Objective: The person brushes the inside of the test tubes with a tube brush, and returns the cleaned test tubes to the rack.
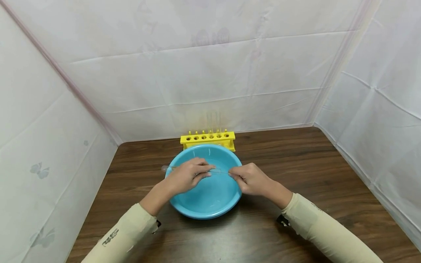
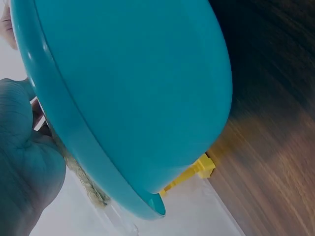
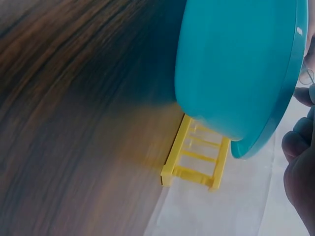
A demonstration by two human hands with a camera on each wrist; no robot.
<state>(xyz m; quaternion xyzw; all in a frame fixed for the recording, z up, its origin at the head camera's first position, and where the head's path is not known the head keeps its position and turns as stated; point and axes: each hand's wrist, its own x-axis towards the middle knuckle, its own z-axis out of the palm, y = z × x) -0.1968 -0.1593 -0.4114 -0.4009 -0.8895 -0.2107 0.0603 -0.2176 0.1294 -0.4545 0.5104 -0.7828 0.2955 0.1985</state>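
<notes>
two hands (image 1: 188,175) (image 1: 252,179) hold one tube (image 1: 164,168), one brush (image 2: 91,187)

A blue basin (image 3: 236,64) is standing on the dark, wood-grained table (image 3: 83,123), and I'm seeing its smooth outer wall and overhanging rim. Just beyond it a yellow rack (image 3: 198,157) is showing its barred frame, the basin hiding part of it. A white sheet (image 3: 216,211) is hanging behind. The right hand (image 3: 302,162) is hovering by the rim, fingers bent, and a thin wire loop (image 3: 312,77) is curving close to its fingertips.
</notes>
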